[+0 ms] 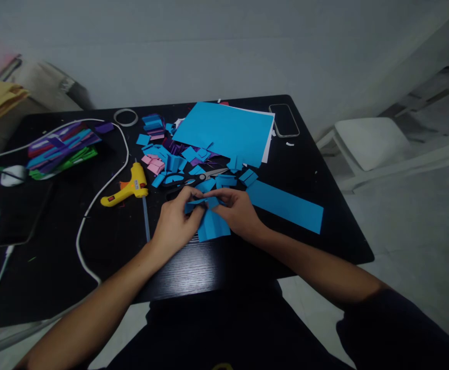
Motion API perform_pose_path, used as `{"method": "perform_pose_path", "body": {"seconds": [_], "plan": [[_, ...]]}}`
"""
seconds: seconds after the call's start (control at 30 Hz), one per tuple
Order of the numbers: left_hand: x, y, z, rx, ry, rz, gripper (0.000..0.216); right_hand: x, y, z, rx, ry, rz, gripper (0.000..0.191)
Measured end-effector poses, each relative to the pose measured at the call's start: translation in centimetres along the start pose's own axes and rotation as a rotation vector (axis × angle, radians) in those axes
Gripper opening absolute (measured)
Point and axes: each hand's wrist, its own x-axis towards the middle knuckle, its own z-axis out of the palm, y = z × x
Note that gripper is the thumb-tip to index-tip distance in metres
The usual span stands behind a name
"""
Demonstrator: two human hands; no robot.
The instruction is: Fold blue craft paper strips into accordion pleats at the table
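Between my two hands is a small piece of blue paper, pinched at its near corners by thumbs and forefingers. My left hand grips its left side and my right hand its right side. A creased blue paper piece lies just below my fingertips; whether it joins the held piece I cannot tell. Just beyond my hands, scissors lie partly covered by cut blue pieces. A long blue paper strip rests to the right of my right hand.
A yellow glue gun with a glue stick lies at left, beside a white cable. Blue sheets, a phone, a tape roll, pink pieces and bundled coloured strips are on the black table.
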Motion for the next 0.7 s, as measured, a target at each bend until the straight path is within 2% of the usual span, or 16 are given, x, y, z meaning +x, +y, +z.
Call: {"method": "perform_pose_path", "body": {"seconds": [0.23,0.47,0.7], "plan": [[0.1,-0.2,-0.1,-0.005,-0.013,-0.036,0.014,0.2,0.7,0.0,0.028,0.002,-0.002,0.019],[0.1,-0.3,0.0,-0.022,-0.006,-0.031,0.012,-0.1,0.1,0.0,-0.045,0.009,-0.052,0.019],[0.0,-0.7,0.1,-0.095,-0.046,-0.025,0.014,-0.6,-0.3,0.2,-0.003,0.0,-0.051,0.015]]}}
